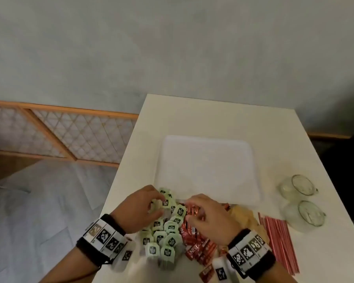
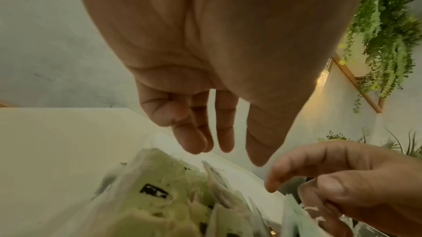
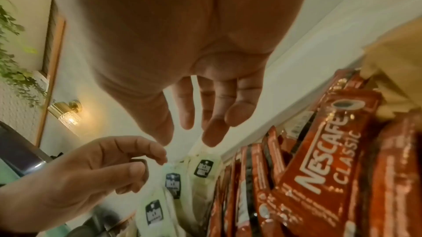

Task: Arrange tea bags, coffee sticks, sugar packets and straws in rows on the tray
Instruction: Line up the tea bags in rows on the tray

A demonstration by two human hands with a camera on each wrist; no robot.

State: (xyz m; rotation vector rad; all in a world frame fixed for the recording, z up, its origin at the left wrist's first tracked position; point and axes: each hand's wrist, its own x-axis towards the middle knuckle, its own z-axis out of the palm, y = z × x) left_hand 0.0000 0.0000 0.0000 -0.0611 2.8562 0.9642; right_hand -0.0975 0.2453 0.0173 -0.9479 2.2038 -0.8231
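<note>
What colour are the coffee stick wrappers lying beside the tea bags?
The coffee sticks are red with white lettering, clearest in the right wrist view.

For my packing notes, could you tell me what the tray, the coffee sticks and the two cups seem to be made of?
Tray: likely white plastic, matte, softly rounded corners. Coffee sticks: glossy red foil or laminated film, with glints and creases. Two cups: clear glass, apparently; the table shows through.

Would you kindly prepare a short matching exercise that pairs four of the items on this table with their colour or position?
Things:
1. tea bags
2. coffee sticks
3. straws
4. tray

Descriptions:
A. red pile under the right hand
B. white, with nothing on it
C. pale green with dark labels
D. thin red bundle beside two glass cups

Pairs: 1-C, 2-A, 3-D, 4-B
</note>
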